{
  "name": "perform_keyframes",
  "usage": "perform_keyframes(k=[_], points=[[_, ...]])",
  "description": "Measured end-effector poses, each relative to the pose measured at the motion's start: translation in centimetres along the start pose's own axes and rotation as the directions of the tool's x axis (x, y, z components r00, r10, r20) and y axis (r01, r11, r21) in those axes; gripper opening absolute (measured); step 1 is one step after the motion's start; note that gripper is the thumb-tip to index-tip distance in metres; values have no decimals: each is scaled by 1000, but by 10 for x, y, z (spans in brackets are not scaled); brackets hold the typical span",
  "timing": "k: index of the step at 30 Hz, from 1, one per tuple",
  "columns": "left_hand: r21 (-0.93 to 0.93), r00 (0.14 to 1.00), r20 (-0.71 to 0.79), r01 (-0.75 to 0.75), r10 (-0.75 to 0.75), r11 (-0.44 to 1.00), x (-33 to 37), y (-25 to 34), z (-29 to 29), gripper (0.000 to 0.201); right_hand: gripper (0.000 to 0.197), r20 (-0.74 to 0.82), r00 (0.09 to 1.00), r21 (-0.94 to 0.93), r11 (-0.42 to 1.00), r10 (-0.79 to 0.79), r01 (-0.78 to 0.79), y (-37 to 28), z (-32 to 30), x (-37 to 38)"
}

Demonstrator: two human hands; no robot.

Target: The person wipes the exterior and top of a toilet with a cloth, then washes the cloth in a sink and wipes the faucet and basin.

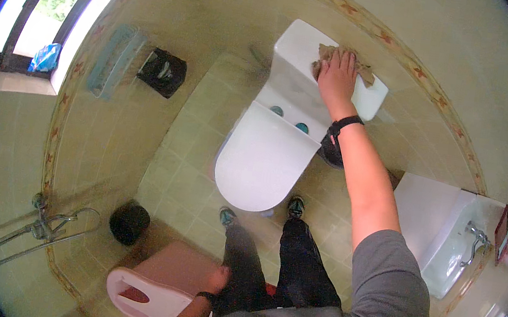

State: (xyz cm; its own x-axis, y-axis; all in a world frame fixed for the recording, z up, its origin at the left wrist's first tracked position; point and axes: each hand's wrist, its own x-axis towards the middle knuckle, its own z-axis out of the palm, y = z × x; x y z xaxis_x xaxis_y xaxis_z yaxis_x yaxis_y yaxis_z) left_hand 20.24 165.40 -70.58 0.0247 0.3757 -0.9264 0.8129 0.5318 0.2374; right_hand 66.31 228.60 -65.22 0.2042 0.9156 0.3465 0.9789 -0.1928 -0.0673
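Right arm (pixel 367 188) reaching from lower right to upper centre of the frame, nearly straight, with a black band (pixel 347 124) at the wrist. The right hand (pixel 338 80) lies palm down, fingers (pixel 344 59) extended and slightly apart over a crumpled brown cloth (pixel 366 75), which rests on the white cistern top (pixel 297 38). The left hand (pixel 219 279), blurred, hangs at lower centre near a pink plastic object (pixel 173 270); from where I stand, I cannot tell whether its fingers are together.
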Motion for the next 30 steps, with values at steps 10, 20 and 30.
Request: perform_keyframes(k=[10, 20, 30], points=[[-242, 1000, 21, 25, -20, 970, 11, -79, 25, 59, 59, 314, 830, -152, 839, -461, 523, -136, -17, 73], [-61, 998, 59, 19, -15, 998, -3, -44, -13, 57, 56, 293, 905, 32, 950, -307, 311, 53, -77, -24], [167, 968, 202, -186, 151, 968, 21, -37, -47, 42, 22, 297, 863, 736, 479, 407, -479, 95, -44, -162]])
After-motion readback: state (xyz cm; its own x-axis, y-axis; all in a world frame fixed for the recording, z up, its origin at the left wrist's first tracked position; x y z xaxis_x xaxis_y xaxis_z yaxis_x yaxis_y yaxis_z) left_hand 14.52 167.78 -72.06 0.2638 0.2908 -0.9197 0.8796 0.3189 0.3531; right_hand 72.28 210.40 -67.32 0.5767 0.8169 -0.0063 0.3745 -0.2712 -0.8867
